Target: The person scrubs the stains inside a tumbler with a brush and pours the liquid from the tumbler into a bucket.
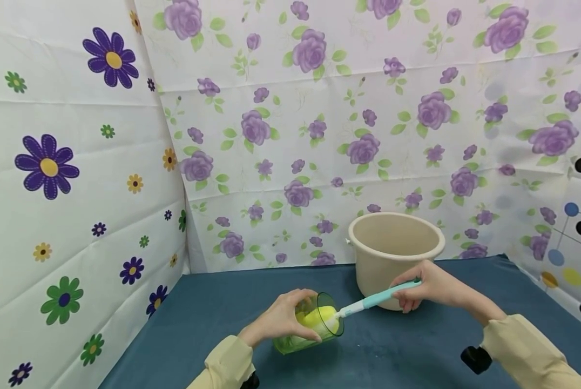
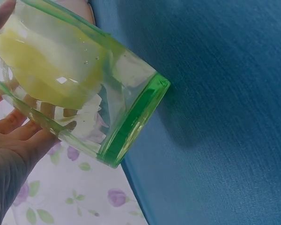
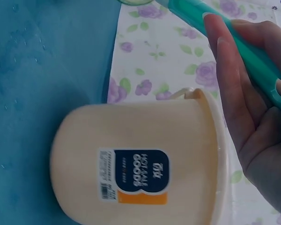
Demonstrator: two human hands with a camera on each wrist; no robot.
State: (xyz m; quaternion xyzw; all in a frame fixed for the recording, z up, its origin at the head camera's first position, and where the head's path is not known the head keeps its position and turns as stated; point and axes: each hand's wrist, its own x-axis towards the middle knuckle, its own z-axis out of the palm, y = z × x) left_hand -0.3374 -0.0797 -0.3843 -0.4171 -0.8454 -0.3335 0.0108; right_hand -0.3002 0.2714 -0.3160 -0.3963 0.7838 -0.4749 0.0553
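Note:
My left hand (image 1: 281, 316) grips a clear green drinking glass (image 1: 288, 346), tilted on its side above the blue cloth with the mouth toward the right. Inside the glass sits the yellow sponge head (image 1: 326, 312) of a cup brush. In the left wrist view the thick green base (image 2: 136, 119) faces right, and the yellow sponge (image 2: 42, 70) shows through the wall. My right hand (image 1: 429, 283) holds the brush by its teal handle (image 1: 390, 292), whose white neck runs into the glass mouth. Fingers and thumb lie along the handle in the right wrist view.
A beige bucket (image 1: 380, 265) stands behind the hands near the back edge, just beyond the right hand. Its side carries a label (image 3: 140, 176). Water drops dot the blue tablecloth (image 3: 18, 117). Flower-patterned curtains (image 1: 281, 162) surround the table at the back and sides.

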